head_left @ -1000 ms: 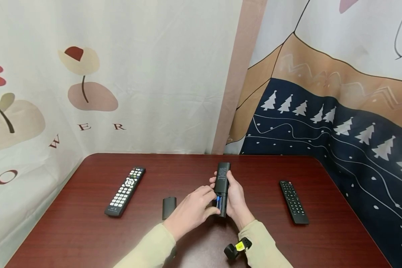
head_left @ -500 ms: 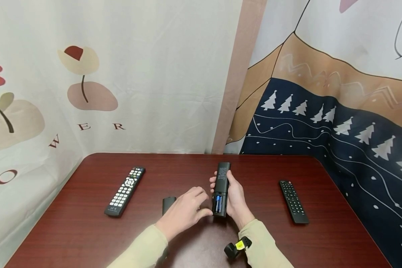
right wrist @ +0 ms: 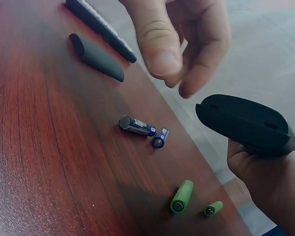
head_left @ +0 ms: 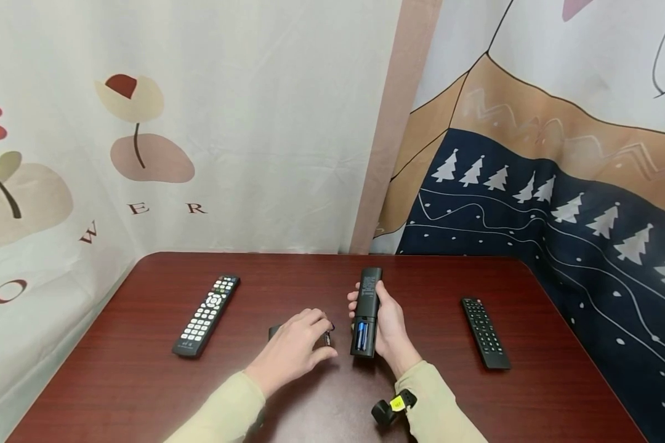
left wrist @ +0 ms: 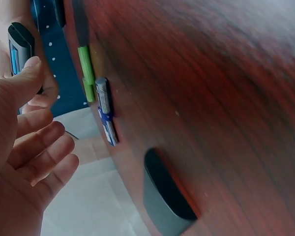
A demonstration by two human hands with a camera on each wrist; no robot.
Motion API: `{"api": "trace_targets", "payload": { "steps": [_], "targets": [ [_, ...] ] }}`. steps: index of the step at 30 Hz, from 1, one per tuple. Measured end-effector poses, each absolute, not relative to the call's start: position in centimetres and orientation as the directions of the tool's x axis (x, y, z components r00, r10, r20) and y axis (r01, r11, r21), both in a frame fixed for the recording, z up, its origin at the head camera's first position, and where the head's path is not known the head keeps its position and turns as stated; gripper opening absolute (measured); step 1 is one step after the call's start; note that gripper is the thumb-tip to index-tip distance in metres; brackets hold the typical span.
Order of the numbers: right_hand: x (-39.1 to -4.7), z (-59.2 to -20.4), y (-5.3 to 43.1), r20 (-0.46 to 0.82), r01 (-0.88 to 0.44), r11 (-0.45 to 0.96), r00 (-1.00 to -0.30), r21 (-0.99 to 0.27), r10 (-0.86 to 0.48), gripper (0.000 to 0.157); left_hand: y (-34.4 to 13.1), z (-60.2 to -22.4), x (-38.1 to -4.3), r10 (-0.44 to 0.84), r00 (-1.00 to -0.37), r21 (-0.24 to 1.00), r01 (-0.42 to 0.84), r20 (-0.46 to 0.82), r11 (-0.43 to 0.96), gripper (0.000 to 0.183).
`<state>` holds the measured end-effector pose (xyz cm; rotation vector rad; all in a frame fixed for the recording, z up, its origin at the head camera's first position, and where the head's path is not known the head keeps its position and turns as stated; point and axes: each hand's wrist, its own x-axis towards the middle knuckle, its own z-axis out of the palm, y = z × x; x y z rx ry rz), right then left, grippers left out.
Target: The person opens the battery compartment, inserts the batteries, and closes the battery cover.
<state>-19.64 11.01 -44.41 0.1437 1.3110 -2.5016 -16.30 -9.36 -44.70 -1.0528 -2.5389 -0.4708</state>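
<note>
My right hand [head_left: 392, 323] grips a black remote control [head_left: 369, 292], back side up. Its battery compartment is uncovered at the near end, with blue batteries [head_left: 362, 336] inside. To the left of it, my left hand [head_left: 289, 351] hovers over the table with loosely bent fingers, holding nothing. In the right wrist view, two blue-and-silver batteries [right wrist: 137, 126] lie on the table, and two green batteries [right wrist: 182, 195] lie near them. The black battery cover [left wrist: 166, 196] rests on the table, mostly hidden behind my left hand in the head view.
A black remote with white buttons [head_left: 207, 317] lies on the left of the brown table [head_left: 421, 394]. Another, smaller black remote [head_left: 486, 334] lies on the right. Printed curtains [head_left: 288, 154] hang behind the table. A small camera [head_left: 385, 412] is strapped to the right wrist.
My left hand has moved left, away from the remote's battery compartment, baring the batteries in it and covering more of the battery cover. The right hand and its remote have stayed in place.
</note>
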Motion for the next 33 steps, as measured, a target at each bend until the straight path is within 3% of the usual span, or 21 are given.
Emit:
{"api": "trace_targets", "payload": {
  "steps": [20,33],
  "targets": [
    [-20.0,-44.5,11.3,-0.260,0.335,-0.515,-0.941,-0.789,-0.215,0.052,-12.0,-45.2,-16.6,0.586,-0.717,0.128,0.667,0.379,0.734,0.047],
    [-20.5,-44.8,11.5,-0.229,0.278,-0.541,-0.961,-0.794,-0.157,0.049,-13.6,-45.7,-16.7,0.549,-0.776,0.132,0.608,0.311,0.783,0.055]
  ]
}}
